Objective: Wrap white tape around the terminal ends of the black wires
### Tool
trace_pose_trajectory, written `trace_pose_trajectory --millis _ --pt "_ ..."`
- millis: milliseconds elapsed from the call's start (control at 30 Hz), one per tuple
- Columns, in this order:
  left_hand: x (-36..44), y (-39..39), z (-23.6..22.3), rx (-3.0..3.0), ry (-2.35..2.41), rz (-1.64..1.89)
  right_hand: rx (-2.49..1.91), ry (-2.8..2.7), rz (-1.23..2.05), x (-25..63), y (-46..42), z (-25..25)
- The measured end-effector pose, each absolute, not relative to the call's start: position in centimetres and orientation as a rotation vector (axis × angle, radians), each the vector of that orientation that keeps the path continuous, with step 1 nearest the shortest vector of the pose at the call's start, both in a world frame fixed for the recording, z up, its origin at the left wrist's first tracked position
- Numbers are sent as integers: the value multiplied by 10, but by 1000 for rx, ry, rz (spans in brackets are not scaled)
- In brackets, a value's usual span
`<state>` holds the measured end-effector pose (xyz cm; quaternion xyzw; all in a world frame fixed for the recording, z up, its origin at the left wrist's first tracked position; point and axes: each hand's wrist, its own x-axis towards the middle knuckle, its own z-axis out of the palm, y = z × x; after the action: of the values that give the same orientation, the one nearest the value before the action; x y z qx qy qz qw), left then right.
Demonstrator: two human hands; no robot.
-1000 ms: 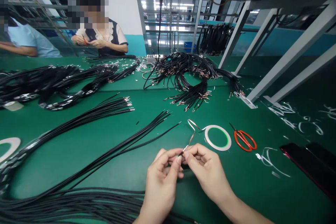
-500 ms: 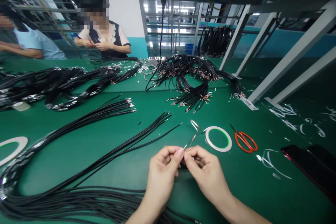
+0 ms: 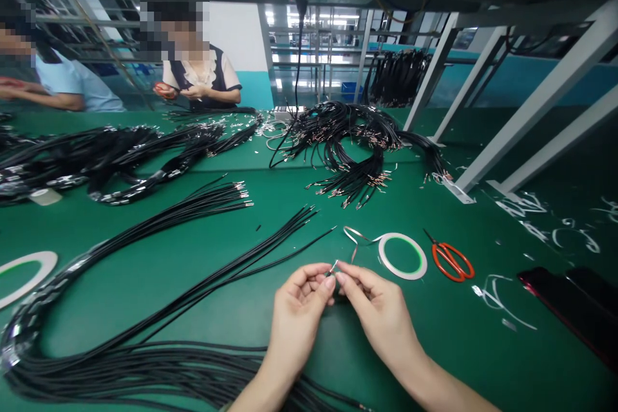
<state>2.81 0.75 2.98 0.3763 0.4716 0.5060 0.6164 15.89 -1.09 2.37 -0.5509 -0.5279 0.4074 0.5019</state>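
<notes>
My left hand (image 3: 297, 315) and my right hand (image 3: 374, 312) meet over the green table (image 3: 434, 347), fingers pinched together on the metal tip of a thin black wire (image 3: 333, 268). A strip of tape (image 3: 356, 239) runs from just beyond my fingertips to a white tape roll (image 3: 402, 255) lying flat to the right. Long black wires (image 3: 203, 283) fan out to the left of my hands, and a thick bundle (image 3: 125, 370) curves along the near edge.
Orange-handled scissors (image 3: 451, 259) lie right of the tape roll. A dark phone-like slab (image 3: 570, 309) sits at the far right. Another tape roll (image 3: 24, 268) lies at left. Coiled wire bundles (image 3: 347, 141) fill the back. Two people (image 3: 197, 74) work across the table. White frame legs (image 3: 535, 109) slant at right.
My hands have shifted slightly up and away. The tape strip, raised and curled before, now lies lower toward the table. The person opposite has moved their hands.
</notes>
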Motion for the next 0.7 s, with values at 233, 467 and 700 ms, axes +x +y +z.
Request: trace_pose_trajectory --millis 233,467,700 --pt "28 10 20 850 1166 1175 -1294 -1209 1040 155 -12 26" --pt "30 9 18 852 1156 1143 -1295 -1160 1072 152 -12 28" --pt "28 5 22 843 1141 1089 -1300 -1178 1068 153 -13 29"
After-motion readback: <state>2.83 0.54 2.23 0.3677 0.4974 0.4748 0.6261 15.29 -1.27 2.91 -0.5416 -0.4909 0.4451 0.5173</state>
